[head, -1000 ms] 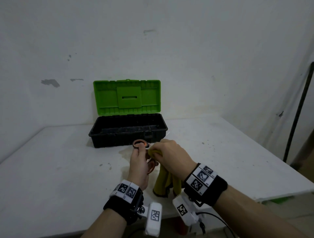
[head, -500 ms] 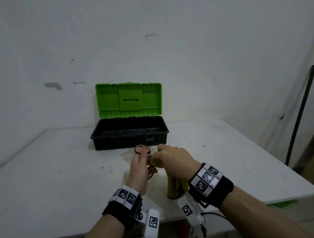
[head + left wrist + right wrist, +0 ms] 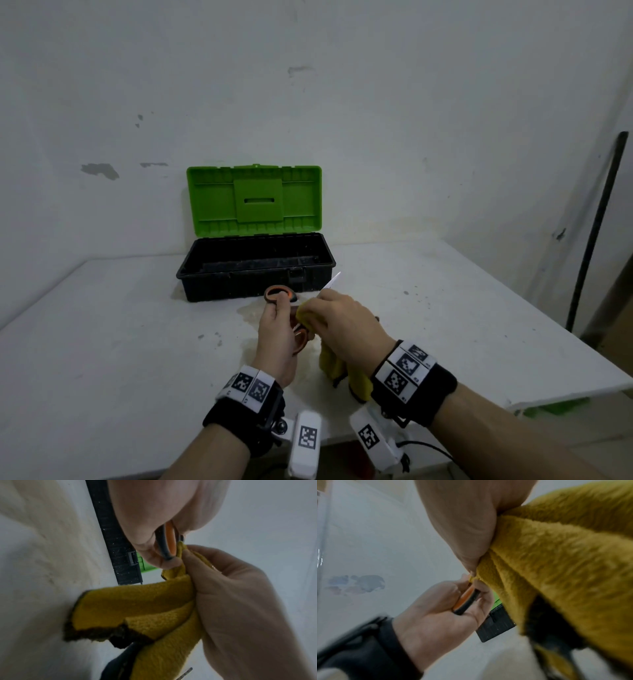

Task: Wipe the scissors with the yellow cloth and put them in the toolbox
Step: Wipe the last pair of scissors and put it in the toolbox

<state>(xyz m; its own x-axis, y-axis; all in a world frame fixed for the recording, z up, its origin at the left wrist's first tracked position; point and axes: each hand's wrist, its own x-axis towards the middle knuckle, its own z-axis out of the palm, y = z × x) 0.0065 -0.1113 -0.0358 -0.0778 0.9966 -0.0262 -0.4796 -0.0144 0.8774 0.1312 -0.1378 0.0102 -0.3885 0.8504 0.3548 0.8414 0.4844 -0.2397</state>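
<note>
My left hand (image 3: 278, 329) grips the orange-and-black handles of the scissors (image 3: 278, 294) above the table, just in front of the toolbox. The blades point up and to the right, and their tip (image 3: 334, 281) sticks out past my right hand (image 3: 342, 320). That hand pinches the yellow cloth (image 3: 337, 368) round the blades, and the rest of the cloth hangs down under the wrist. The left wrist view shows the handles (image 3: 169, 543) in my fingers and the cloth (image 3: 137, 601) bunched in the other hand. The black toolbox (image 3: 255, 270) stands open with its green lid (image 3: 254, 200) upright.
A white table (image 3: 102, 342) carries the toolbox near the back wall. Stains mark the tabletop (image 3: 250, 313) under my hands. A dark pole (image 3: 596, 233) stands at the right, beyond the table's right edge (image 3: 565, 394).
My right hand slid the cloth back along the blades toward the handles, so more of the blade tip now shows. My left hand kept its hold on the handles.
</note>
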